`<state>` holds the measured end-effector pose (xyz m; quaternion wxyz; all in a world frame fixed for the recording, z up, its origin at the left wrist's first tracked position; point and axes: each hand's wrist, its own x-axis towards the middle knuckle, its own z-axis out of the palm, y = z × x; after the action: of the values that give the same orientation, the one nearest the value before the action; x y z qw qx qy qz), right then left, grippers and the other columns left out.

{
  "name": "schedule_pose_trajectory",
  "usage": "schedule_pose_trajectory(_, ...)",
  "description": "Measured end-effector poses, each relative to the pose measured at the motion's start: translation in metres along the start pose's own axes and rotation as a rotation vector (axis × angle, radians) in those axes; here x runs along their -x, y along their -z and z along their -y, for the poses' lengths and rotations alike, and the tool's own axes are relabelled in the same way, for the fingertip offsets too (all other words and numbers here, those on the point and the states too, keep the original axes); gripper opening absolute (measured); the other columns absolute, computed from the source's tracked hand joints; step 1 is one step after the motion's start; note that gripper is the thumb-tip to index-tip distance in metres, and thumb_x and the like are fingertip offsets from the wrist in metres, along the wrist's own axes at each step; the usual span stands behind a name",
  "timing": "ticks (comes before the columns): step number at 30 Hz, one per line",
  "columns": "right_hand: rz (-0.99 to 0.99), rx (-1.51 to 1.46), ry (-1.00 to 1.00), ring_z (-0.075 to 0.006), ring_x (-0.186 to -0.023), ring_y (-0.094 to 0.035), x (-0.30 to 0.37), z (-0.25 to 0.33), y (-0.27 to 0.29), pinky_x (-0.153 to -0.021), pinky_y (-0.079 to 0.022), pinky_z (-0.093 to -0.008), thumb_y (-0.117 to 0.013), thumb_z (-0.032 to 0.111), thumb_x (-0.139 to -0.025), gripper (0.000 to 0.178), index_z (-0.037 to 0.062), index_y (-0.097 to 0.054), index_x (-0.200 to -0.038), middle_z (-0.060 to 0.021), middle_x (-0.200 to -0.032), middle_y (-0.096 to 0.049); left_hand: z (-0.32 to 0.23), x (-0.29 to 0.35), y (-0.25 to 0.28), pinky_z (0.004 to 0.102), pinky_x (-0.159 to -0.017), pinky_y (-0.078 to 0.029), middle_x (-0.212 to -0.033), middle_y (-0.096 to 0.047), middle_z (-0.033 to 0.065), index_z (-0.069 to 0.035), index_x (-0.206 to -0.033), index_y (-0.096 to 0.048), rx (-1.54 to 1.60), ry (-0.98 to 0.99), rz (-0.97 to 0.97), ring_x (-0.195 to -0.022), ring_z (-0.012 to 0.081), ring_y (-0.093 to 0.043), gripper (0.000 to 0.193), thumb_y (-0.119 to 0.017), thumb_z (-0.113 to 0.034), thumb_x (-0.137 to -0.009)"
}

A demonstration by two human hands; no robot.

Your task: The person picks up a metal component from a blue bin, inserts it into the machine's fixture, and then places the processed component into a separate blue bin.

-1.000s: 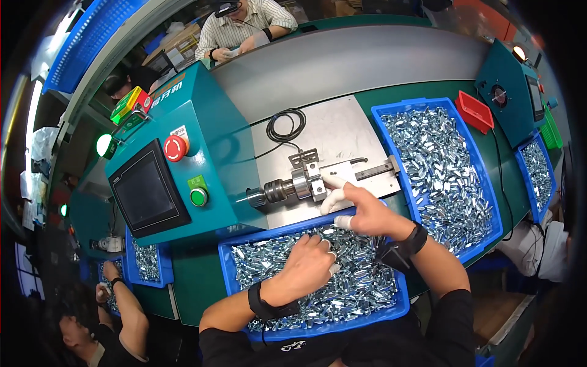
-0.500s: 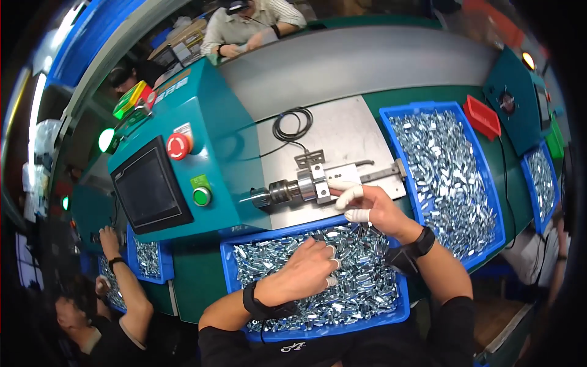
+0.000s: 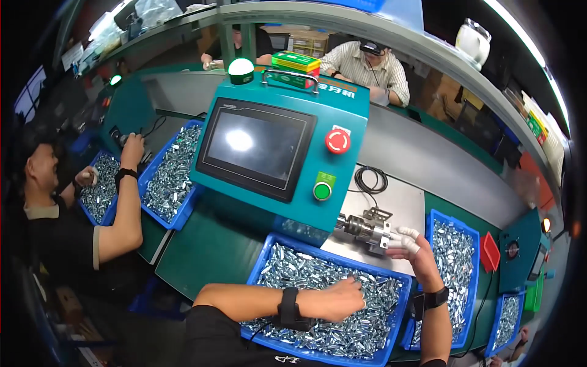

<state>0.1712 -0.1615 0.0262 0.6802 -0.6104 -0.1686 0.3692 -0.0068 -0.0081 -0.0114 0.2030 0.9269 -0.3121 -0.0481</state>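
Note:
My left hand is over a blue bin heaped with small shiny metal parts. Its fingers curl down toward the heap, and whatever they hold is hidden. At the end of a metal clamping fixture, beside a drill-type chuck, is my right hand. White covers wrap some of its fingers, which reach out apart toward the fixture, and no part shows in them. The fixture sits on a metal plate beside a teal machine with a dark screen.
A second blue bin of parts stands to the right, with a red tray beyond it. At left, a co-worker sits by further bins. Another person is behind the partition. A coiled black cable lies on the plate.
The view has swung left, bringing the machine's screen and the co-worker further in. My left hand stays over the bin with its fingers lower; my right hand stays by the fixture, fingers straighter.

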Motion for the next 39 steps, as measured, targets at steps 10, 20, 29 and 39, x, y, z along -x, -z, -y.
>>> schedule_pose_trajectory(10,-0.257,1.481,0.18,-0.0317,-0.069,-0.065,-0.014,0.022,-0.051,-0.064,-0.051,-0.0398,-0.068,0.024,-0.075,0.051,0.0018,-0.055,-0.119,-0.0172,-0.07,-0.065,0.001,-0.002,-0.007,0.0402,-0.074,-0.042,-0.069,-0.059,0.011,-0.003,-0.067,-0.059,0.105,-0.036,-0.083,-0.083,0.0301,-0.054,0.006,-0.061,-0.006,-0.062)
schedule_pose_trajectory(20,-0.467,1.527,0.339,-0.0362,-0.062,-0.062,-0.023,-0.01,-0.047,-0.058,-0.05,-0.0459,-0.067,0.022,-0.062,0.026,0.0043,-0.063,-0.081,-0.0171,-0.063,-0.062,0.002,-0.001,0.002,0.0436,-0.072,-0.043,-0.072,-0.058,0.012,-0.003,-0.072,-0.057,0.132,-0.061,0.054,-0.083,0.0317,-0.054,0.013,-0.063,-0.008,-0.061)
schedule_pose_trajectory(29,-0.835,1.357,0.027,-0.0337,-0.073,-0.065,0.024,0.038,0.053,-0.067,-0.05,-0.0427,-0.069,0.028,-0.069,0.025,0.0044,-0.064,-0.074,-0.0177,-0.072,-0.065,0.008,-0.014,0.035,0.0329,-0.065,-0.044,-0.074,-0.061,0.0064,-0.004,-0.087,-0.065,0.227,0.065,-0.416,-0.07,0.0232,-0.056,0.019,-0.072,-0.005,-0.07)
schedule_pose_trajectory(39,-0.902,1.03,0.074,-0.0217,-0.064,-0.063,0.067,0.012,0.098,-0.061,-0.048,-0.035,-0.073,0.04,-0.076,0.038,0.0026,-0.069,-0.08,-0.0115,-0.069,-0.066,0.01,-0.017,0.046,0.0318,-0.066,-0.045,-0.076,-0.061,0.0091,-0.002,-0.093,-0.065,0.082,0.155,-0.42,-0.07,0.0233,-0.057,0.02,-0.069,-0.002,-0.073)
